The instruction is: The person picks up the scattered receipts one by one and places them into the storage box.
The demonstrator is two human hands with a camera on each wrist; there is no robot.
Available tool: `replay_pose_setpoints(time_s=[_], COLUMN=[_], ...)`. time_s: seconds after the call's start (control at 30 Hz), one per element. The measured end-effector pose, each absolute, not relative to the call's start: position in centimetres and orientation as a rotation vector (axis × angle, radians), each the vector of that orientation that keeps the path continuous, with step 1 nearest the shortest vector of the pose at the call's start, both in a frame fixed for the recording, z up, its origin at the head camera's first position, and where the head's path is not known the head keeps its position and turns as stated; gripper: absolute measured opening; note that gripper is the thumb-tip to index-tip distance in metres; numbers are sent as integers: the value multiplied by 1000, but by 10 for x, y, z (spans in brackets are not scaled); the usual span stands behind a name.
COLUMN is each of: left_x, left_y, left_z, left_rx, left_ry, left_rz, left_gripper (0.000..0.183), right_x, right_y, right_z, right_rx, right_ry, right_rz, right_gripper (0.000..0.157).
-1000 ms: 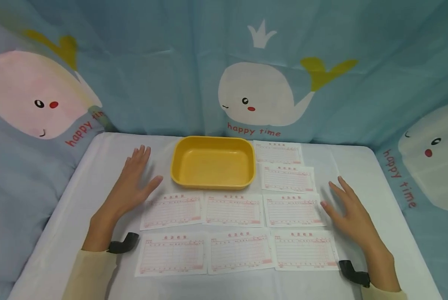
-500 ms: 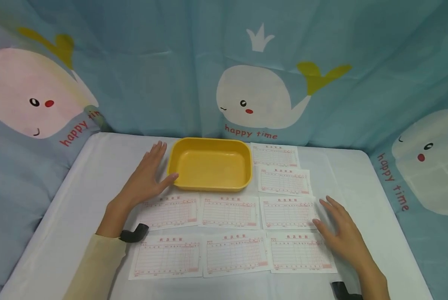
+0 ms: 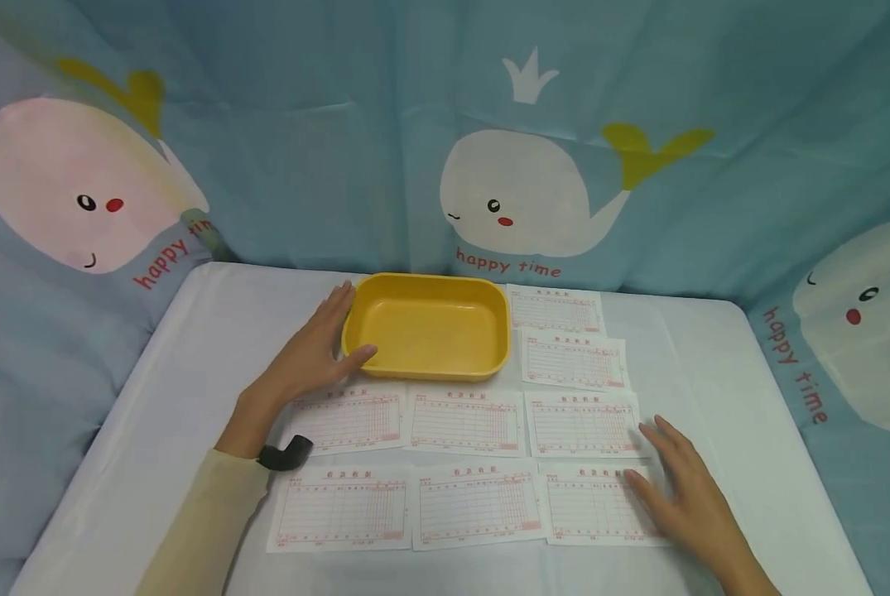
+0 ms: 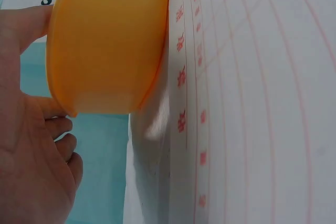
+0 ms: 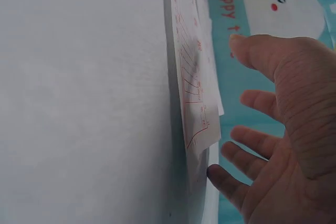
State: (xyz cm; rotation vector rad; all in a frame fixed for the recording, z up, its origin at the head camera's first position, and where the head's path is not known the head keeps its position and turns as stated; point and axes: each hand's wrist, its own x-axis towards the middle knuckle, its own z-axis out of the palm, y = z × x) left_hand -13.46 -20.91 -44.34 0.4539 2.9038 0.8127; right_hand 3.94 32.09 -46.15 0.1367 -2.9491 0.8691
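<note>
A yellow plastic tray (image 3: 433, 372) stands at the back middle of the table. My left hand (image 3: 303, 360) is at its left end, fingers along the left side and thumb over the near-left corner. In the left wrist view, a fingertip meets the rim of the tray (image 4: 105, 51); the other fingers lie below it. Several white receipt slips with red print, such as the one at front middle (image 3: 478, 507), lie in front and to the right of the tray. My right hand (image 3: 690, 505), fingers spread and holding nothing, is over the right edge of the front-right slip (image 3: 594, 505).
White cloth (image 3: 146, 397) covers the table. Behind it hangs a blue curtain (image 3: 325, 190) with whale prints. Two more slips lie right of the tray, the farther one (image 3: 556, 310) near the back edge. A black band piece (image 3: 286, 454) sits on my left wrist.
My left hand has moved right, from beside the tray to its left end. My right hand has come down and nearer, over the front-right slip. Tray and slips lie as before.
</note>
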Motion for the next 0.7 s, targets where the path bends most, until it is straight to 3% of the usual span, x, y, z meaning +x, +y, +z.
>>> replay_pose_setpoints(time_s=[0.7], left_x=[-143], left_y=[-199], left_z=[-454], left_rx=[509], left_ry=[2948], left_rz=[784], left_gripper=[108], right_x=[74], right_y=[315], right_z=[-466], right_rx=[141], right_ry=[-2950], right_rz=[714], right_gripper=[86])
